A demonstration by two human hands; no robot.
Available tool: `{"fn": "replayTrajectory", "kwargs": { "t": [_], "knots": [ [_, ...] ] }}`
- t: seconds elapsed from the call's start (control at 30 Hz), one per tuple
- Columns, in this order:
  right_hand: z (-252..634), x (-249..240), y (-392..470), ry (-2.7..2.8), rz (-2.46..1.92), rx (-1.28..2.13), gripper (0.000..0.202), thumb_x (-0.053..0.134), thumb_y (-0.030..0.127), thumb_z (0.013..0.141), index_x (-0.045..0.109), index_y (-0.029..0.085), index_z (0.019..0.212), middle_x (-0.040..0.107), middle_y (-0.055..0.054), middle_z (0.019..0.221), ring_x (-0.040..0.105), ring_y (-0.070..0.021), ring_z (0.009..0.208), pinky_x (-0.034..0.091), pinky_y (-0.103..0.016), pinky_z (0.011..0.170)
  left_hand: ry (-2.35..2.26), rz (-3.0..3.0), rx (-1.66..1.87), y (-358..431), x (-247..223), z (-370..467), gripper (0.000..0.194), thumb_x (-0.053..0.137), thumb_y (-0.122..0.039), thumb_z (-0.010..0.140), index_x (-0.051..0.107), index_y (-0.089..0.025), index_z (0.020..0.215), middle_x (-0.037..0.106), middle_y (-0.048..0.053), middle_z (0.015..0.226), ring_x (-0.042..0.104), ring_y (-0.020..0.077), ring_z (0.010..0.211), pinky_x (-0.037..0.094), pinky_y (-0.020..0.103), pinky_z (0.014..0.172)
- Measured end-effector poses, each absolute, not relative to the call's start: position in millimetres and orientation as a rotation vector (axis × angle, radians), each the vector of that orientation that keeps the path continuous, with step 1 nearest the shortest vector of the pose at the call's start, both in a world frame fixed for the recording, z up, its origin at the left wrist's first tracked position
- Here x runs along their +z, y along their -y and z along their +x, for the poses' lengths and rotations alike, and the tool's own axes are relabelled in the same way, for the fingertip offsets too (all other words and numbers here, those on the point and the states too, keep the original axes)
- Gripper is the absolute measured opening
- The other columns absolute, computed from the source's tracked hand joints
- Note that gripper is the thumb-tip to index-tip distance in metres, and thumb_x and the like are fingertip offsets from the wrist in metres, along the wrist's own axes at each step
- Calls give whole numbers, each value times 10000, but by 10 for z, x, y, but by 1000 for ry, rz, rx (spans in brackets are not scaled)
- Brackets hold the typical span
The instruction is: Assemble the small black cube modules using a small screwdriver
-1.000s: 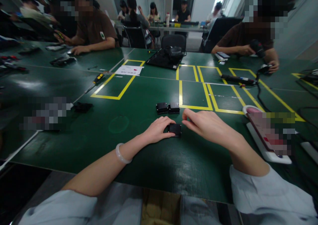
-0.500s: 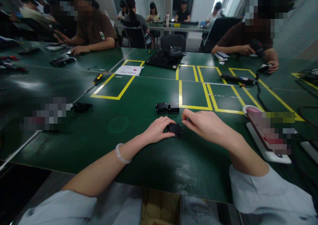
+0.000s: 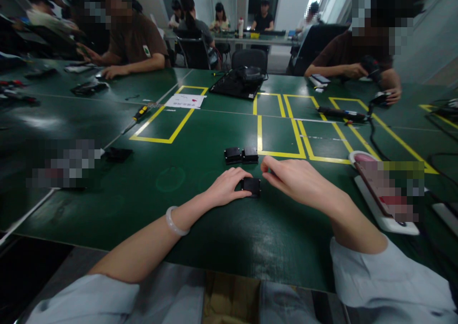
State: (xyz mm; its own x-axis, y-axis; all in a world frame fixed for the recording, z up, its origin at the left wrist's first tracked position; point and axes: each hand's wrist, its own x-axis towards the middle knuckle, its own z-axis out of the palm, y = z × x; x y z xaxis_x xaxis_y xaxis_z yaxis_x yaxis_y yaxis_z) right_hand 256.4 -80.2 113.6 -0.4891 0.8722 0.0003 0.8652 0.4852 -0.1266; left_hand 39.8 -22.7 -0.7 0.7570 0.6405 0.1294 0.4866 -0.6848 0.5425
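Note:
A small black box (image 3: 252,187) rests on the green table (image 3: 143,214), its left side between the thumb and fingers of my left hand (image 3: 229,186). Just right of that box is my right hand (image 3: 296,178), its fingers curled together; whatever they may hold is too small or hidden to name. Two more black boxes stand side by side a little farther back, the left one (image 3: 233,155) close to the right one (image 3: 249,155).
At the right lies a white and pink device (image 3: 372,200). Left are a black flat piece (image 3: 119,154) and a yellow-black screwdriver (image 3: 141,113). Farther back are a paper sheet (image 3: 184,100), a black panel (image 3: 232,86) and a black tool (image 3: 341,114). People sit across the table.

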Motion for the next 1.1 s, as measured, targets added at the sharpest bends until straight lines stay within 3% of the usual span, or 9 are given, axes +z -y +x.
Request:
{"fn": "replayTrajectory", "kwargs": {
  "t": [0.13, 0.3, 0.53, 0.7, 1.0, 1.1],
  "knots": [
    [2564, 1145, 815, 2635, -1531, 184, 106, 410, 269, 957, 481, 212, 1011, 659, -24, 822, 604, -178, 683, 258, -264, 552, -846, 2478, 438, 230, -16, 399, 373, 634, -458, 887, 556, -220, 1164, 597, 65, 1116, 553, 250, 1022, 442, 370, 873],
    [2555, 1143, 807, 2659, -1572, 144, 196, 388, 382, 985, 490, 215, 989, 644, -19, 748, 595, -185, 652, 237, -269, 544, -845, 2483, 438, 229, -14, 399, 386, 642, -447, 886, 545, -213, 1177, 599, 64, 1107, 556, 247, 1018, 439, 366, 868],
    [2554, 1151, 811, 2652, -1546, 164, 121, 382, 271, 968, 479, 215, 1015, 651, -18, 779, 604, -174, 666, 234, -267, 539, -836, 2479, 442, 229, -12, 395, 370, 639, -447, 888, 553, -222, 1169, 596, 59, 1115, 554, 241, 1019, 437, 366, 875],
    [2559, 1134, 807, 2654, -1566, 149, 186, 401, 389, 980, 483, 222, 984, 631, -7, 721, 588, -175, 633, 225, -263, 535, -837, 2473, 448, 225, -27, 399, 390, 642, -448, 884, 551, -217, 1185, 598, 62, 1108, 556, 245, 1017, 441, 366, 866],
    [2570, 1134, 811, 2648, -1535, 178, 115, 391, 266, 961, 479, 217, 1017, 645, -12, 765, 599, -173, 656, 236, -260, 539, -834, 2467, 451, 226, -16, 399, 371, 644, -444, 882, 559, -221, 1165, 602, 64, 1115, 558, 248, 1021, 442, 372, 871],
    [2559, 1146, 814, 2635, -1549, 192, 128, 401, 308, 969, 482, 218, 1011, 647, -15, 770, 601, -178, 666, 241, -263, 546, -840, 2477, 446, 227, -20, 402, 378, 649, -440, 880, 558, -214, 1169, 602, 66, 1111, 557, 250, 1022, 443, 372, 873]
  ]
}}
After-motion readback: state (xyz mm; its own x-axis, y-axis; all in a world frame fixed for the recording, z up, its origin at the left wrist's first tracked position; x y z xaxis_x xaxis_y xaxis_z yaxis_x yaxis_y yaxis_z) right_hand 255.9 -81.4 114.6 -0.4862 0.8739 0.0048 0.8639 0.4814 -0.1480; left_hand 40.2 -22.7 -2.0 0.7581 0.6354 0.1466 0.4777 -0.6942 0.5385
